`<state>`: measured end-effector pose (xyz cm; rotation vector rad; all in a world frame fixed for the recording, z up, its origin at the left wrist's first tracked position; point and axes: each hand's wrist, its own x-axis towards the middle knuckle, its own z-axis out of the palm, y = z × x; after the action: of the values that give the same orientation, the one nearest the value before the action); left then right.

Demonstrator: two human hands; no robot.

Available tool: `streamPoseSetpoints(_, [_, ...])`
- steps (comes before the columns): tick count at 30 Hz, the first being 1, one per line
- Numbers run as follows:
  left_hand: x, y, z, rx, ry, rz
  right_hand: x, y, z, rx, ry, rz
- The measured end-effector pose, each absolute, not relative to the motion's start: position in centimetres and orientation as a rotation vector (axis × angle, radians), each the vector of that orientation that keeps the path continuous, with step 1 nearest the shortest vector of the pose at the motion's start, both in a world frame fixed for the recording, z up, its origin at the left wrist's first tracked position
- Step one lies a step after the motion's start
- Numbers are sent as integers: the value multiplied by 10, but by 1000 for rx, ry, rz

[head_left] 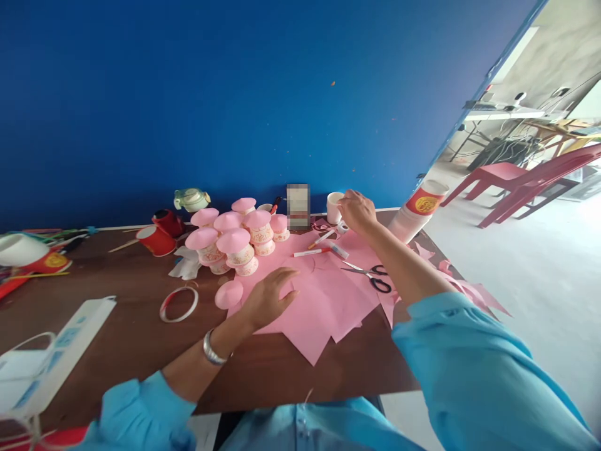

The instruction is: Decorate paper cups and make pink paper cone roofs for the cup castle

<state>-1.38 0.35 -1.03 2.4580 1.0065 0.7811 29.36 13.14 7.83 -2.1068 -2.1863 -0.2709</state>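
Our left hand (270,294) lay flat, fingers apart, steadying the pink paper (323,300); our right hand (357,212) reached toward the white cup (334,207), grip unclear.

This looks like a craft room or activity space: a brown table (117,326) against a deep blue wall (211,94) carries pink paper sheets (323,300), scissors (373,275), paper-cup mushrooms (237,241) and stacked paper cups (416,216), with red plastic chairs (521,181) on the bare floor beyond.
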Motion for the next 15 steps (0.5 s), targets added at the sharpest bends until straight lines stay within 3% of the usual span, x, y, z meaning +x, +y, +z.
streamPoseSetpoints(7, [116,109,11,1540,1026,997,294,167,100,-2158,-2366,-252])
streamPoseSetpoints(15, [196,177,3,1300,1003,1178,296,176,98,-2117,-2565,-263])
